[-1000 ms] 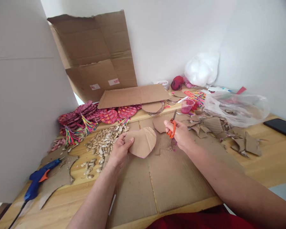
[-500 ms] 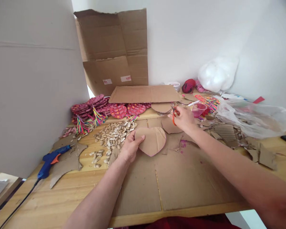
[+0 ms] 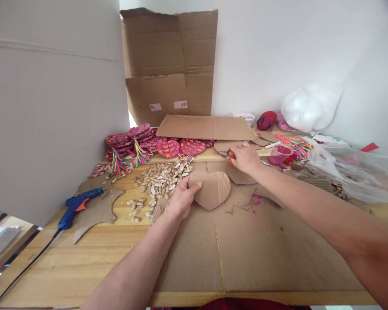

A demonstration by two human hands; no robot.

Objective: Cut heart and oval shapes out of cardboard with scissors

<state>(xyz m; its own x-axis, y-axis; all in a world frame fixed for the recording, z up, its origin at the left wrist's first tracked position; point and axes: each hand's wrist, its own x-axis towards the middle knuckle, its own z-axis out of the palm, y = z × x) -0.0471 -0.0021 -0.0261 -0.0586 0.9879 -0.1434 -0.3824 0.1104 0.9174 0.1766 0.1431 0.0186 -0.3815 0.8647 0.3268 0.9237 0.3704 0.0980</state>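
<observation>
A heart-shaped piece of brown cardboard [image 3: 211, 189] is pinched at its left edge by my left hand [image 3: 183, 198], thumb on top. My right hand [image 3: 245, 158] is closed on small orange-handled scissors [image 3: 230, 156], whose dark tips point left over another cardboard shape [image 3: 220, 147]. One more cut cardboard piece [image 3: 241, 175] lies below my right hand. A large flat cardboard sheet [image 3: 261, 254] covers the table under both hands.
Peanut shells [image 3: 163, 178] are spread left of the heart. A blue glue gun [image 3: 71, 211] rests on scrap cardboard at the left. Behind are pink decorated pieces [image 3: 168, 148] with tassels; at the right, a pink cup [image 3: 280, 155] and a plastic bag [image 3: 352, 168].
The view has shifted, so most things appear further right. My right hand has moved slightly back and left relative to the table, with the scissors. My left hand still holds the heart.
</observation>
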